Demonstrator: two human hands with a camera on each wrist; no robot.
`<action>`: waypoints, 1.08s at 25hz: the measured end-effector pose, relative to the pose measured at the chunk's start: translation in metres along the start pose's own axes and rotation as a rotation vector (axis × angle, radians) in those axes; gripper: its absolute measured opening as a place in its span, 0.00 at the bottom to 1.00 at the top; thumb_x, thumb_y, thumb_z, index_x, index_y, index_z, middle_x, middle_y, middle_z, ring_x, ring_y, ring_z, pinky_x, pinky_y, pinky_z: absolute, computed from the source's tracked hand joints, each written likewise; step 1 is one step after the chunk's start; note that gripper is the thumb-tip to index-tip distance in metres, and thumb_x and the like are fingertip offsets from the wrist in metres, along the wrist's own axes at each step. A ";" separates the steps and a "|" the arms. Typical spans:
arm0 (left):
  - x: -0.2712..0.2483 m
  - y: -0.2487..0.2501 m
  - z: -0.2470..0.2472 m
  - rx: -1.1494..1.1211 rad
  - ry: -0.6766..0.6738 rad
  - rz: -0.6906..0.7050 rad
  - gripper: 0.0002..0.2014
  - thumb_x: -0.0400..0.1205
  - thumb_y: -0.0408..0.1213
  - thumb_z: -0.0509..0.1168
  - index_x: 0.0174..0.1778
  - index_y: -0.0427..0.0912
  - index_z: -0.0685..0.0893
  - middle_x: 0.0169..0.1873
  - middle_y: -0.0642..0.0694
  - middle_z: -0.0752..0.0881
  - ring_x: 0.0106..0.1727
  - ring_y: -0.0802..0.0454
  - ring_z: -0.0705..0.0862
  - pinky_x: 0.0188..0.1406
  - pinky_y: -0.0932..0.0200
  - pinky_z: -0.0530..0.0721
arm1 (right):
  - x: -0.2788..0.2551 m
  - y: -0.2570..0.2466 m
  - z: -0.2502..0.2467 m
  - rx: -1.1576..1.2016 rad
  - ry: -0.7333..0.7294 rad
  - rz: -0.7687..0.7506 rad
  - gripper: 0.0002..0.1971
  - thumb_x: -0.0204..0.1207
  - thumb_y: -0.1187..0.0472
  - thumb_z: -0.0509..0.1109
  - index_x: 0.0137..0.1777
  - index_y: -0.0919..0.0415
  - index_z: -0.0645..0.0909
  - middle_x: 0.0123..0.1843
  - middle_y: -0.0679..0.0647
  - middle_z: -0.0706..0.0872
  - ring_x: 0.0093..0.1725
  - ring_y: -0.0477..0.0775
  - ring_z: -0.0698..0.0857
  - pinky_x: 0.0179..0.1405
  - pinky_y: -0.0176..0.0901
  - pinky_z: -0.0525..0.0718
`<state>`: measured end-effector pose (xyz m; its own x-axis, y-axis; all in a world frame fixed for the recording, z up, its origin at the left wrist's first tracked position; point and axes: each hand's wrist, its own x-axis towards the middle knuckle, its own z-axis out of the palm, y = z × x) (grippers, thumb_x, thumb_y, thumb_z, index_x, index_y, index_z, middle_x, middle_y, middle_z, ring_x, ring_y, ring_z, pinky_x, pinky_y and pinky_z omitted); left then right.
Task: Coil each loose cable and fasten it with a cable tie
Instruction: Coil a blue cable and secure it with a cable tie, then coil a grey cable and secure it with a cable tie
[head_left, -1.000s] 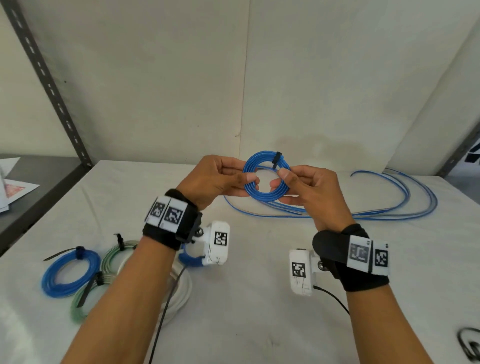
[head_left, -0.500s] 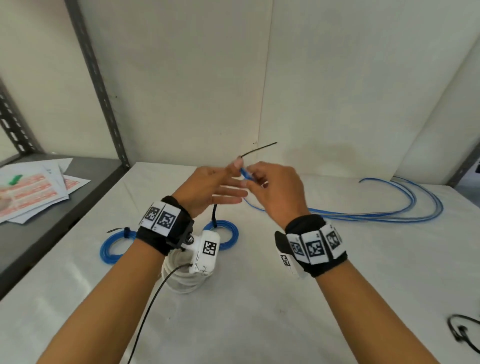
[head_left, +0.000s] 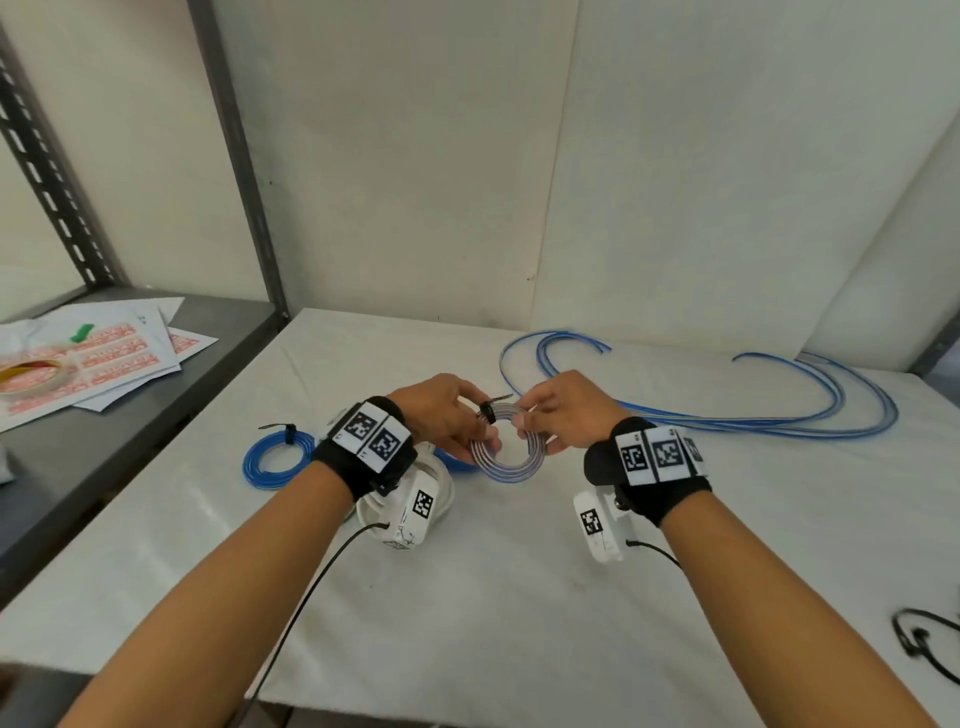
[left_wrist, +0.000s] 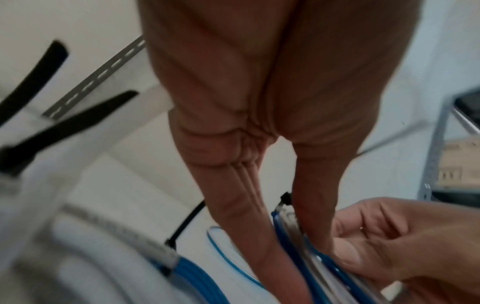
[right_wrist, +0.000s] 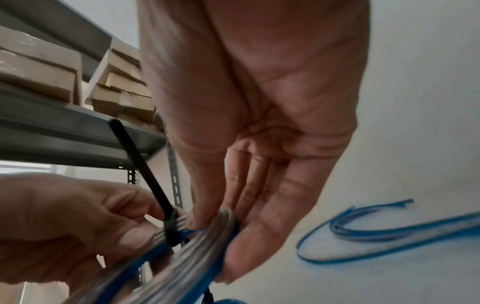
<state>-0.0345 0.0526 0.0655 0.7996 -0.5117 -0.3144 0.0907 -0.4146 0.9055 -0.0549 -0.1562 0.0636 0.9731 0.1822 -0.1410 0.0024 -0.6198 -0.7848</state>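
Both hands hold a small blue cable coil (head_left: 509, 453) just above the white table (head_left: 519, 597). A black cable tie (head_left: 488, 410) wraps its top, and the tie's tail (right_wrist: 141, 164) sticks up. My left hand (head_left: 485, 431) pinches the coil beside the tie head (right_wrist: 171, 226), thumb on the strands. My right hand (head_left: 524, 422) pinches the coil's right side (right_wrist: 207, 236) between thumb and fingers. In the left wrist view the coil (left_wrist: 293, 236) runs between my left fingers (left_wrist: 233, 205), with the right hand (left_wrist: 389, 236) behind it.
A tied blue coil (head_left: 278, 460) lies at the left. A white coil (head_left: 441, 488) and another blue coil (head_left: 457, 461) lie under my left wrist. Loose blue cables (head_left: 779, 415) sprawl at the right rear. Black ties (head_left: 924, 644) lie at the front right. A grey shelf (head_left: 130, 415) holds papers.
Both hands have dropped toward the table with the coil. The long tie tail that stuck up half a second ago now shows only as a short stub by the coil.
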 end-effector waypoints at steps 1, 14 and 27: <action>0.003 0.001 -0.002 0.075 0.059 -0.019 0.21 0.79 0.27 0.74 0.67 0.31 0.77 0.46 0.36 0.92 0.43 0.43 0.91 0.50 0.48 0.91 | 0.005 0.005 0.003 0.011 0.007 0.033 0.06 0.77 0.62 0.78 0.49 0.64 0.88 0.44 0.66 0.92 0.42 0.63 0.90 0.51 0.62 0.91; 0.055 0.049 0.008 0.522 0.393 0.168 0.05 0.80 0.35 0.68 0.49 0.48 0.85 0.51 0.43 0.91 0.53 0.43 0.89 0.58 0.45 0.87 | 0.039 0.055 -0.017 -0.356 0.342 0.257 0.16 0.79 0.53 0.76 0.63 0.58 0.84 0.63 0.60 0.87 0.61 0.63 0.87 0.62 0.56 0.86; 0.126 0.057 0.077 0.849 0.138 0.303 0.27 0.80 0.48 0.74 0.73 0.41 0.77 0.66 0.41 0.82 0.68 0.43 0.81 0.62 0.53 0.78 | 0.032 0.064 -0.072 -0.543 0.297 0.097 0.05 0.76 0.59 0.76 0.42 0.47 0.86 0.54 0.58 0.90 0.54 0.62 0.88 0.55 0.52 0.86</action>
<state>0.0252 -0.0936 0.0554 0.7870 -0.6169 -0.0103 -0.5586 -0.7195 0.4127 -0.0071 -0.2452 0.0531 0.9971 -0.0659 0.0383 -0.0485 -0.9365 -0.3472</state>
